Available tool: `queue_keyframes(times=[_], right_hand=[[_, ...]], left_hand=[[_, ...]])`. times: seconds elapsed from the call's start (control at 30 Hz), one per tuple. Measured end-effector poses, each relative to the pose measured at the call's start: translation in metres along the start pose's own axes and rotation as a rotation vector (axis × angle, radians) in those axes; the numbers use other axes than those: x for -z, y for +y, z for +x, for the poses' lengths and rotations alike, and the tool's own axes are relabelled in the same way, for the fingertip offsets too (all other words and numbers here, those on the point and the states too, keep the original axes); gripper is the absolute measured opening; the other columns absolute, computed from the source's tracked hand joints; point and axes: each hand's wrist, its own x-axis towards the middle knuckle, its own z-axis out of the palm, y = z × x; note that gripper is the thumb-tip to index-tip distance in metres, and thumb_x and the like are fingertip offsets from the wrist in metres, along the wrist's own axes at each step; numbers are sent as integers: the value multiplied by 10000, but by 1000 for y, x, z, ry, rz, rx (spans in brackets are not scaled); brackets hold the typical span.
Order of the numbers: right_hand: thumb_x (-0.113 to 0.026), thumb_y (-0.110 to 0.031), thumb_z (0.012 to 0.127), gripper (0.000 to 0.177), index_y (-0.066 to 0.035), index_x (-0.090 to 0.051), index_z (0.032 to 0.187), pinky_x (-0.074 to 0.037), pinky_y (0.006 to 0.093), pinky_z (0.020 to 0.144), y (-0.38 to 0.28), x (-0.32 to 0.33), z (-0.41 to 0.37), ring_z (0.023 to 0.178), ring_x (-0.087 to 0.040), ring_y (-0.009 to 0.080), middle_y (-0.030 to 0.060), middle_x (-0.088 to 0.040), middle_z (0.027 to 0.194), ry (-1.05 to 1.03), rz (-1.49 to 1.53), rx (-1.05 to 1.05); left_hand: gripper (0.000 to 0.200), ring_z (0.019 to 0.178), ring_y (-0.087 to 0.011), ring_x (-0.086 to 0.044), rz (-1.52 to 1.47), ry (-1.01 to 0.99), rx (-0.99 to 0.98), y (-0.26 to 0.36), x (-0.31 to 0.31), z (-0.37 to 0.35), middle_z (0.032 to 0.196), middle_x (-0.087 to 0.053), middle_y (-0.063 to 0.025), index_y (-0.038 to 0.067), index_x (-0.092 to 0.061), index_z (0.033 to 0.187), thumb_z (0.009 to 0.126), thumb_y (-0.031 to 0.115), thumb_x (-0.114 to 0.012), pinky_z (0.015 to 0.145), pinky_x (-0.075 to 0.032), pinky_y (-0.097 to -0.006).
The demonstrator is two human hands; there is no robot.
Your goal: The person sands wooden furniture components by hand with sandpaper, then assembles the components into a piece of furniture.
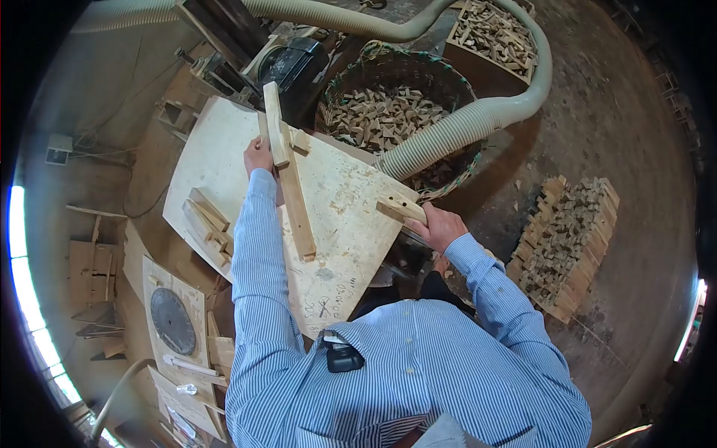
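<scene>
My left hand point(258, 157) is closed at the left edge of a long wooden strip point(297, 210) lying across a pale board tabletop point(347, 246). Its fingers are partly hidden against the wood. Beside it, a lighter wooden bar point(275, 123) lies over the strip's far end, and a small wood block point(300, 141) sits to the right. My right hand point(442, 226) grips a short wooden piece point(403, 208) with dark holes, at the tabletop's right edge. Several wooden pieces point(207, 221) lie on the left of the tabletop.
A ribbed hose point(448, 137) curves over a basket point(469, 93) of wood offcuts. Behind are a box of offcuts point(497, 37) and a dark motor point(299, 61). Stacked wooden pieces point(564, 243) stand on the floor at right. A round saw blade point(173, 321) lies at lower left.
</scene>
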Motion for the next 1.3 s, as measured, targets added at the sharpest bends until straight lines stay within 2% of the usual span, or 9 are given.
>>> queue_keyframes(times=[0.27, 0.43, 0.57, 0.63, 0.77, 0.9, 0.93, 1.13, 1.3], right_hand=[[-578, -569, 1031, 528, -42, -561, 1058, -582, 545, 789, 34, 3, -38, 868, -732, 439, 237, -746, 959, -23, 32, 2], [-607, -549, 1017, 513, -39, -553, 1031, -569, 559, 758, 54, 0, -58, 858, -718, 462, 240, -738, 945, 41, 57, 77], [-628, -520, 1019, 494, -36, -533, 1053, -554, 558, 759, 68, 0, -70, 885, -702, 476, 259, -717, 946, 36, 64, 55], [-630, -515, 1019, 492, -33, -534, 1053, -563, 555, 757, 72, -3, -76, 877, -707, 472, 257, -722, 942, 43, 63, 33], [-619, -525, 1018, 497, -34, -558, 1065, -576, 533, 765, 75, 0, -81, 866, -728, 438, 240, -741, 968, 30, 22, 42], [-622, -515, 1021, 488, -33, -558, 1066, -577, 532, 777, 80, -9, -86, 890, -729, 436, 246, -742, 976, 33, 5, 29], [-620, -512, 1023, 485, -33, -557, 1066, -578, 532, 781, 78, -7, -86, 897, -729, 434, 246, -743, 975, 14, 0, 12], [-635, -445, 1030, 432, -25, -550, 1087, -574, 550, 720, 83, -13, -90, 844, -720, 470, 270, -728, 925, 56, 16, 59], [-638, -460, 1026, 446, -31, -549, 1107, -578, 545, 704, 83, -17, -88, 811, -727, 457, 262, -732, 896, 49, -14, 55]], left_hand=[[467, 1012, -320, -724, 93, 39, -36, 13, 3, -65, 1088, -753, -190, 67, -723, 1333, 914, 265, -776, 932, -559, -435], [389, 1061, -348, -655, 486, 319, -355, 18, 13, -85, 1092, -679, -173, 94, -746, 1255, 888, 223, -740, 949, -538, -489], [349, 1077, -337, -651, 331, 164, -343, 27, 18, -120, 1104, -667, -177, 83, -747, 1231, 918, 235, -715, 956, -530, -471], [364, 1072, -338, -654, 227, 251, -183, 5, 9, -127, 1129, -658, -187, 67, -745, 1227, 925, 269, -721, 965, -524, -458], [414, 1107, -346, -666, 226, 102, 10, 3, -4, -145, 1156, -694, -189, 52, -755, 1218, 939, 357, -739, 996, -520, -444], [384, 1030, -331, -707, 44, 143, -79, 5, -19, -141, 1075, -739, -198, 50, -790, 1165, 923, 348, -772, 935, -558, -434], [360, 923, -284, -741, 64, 157, -108, 9, -23, -137, 1023, -764, -184, 35, -790, 1161, 933, 313, -780, 841, -587, -398], [314, 725, -184, -728, -35, 141, -93, 3, -39, -104, 916, -780, -134, 2, -776, 1165, 970, 247, -761, 702, -588, -326], [323, 768, -179, -730, -80, 117, -17, 8, -37, -102, 952, -782, -129, 15, -773, 1178, 972, 265, -763, 724, -590, -329]])
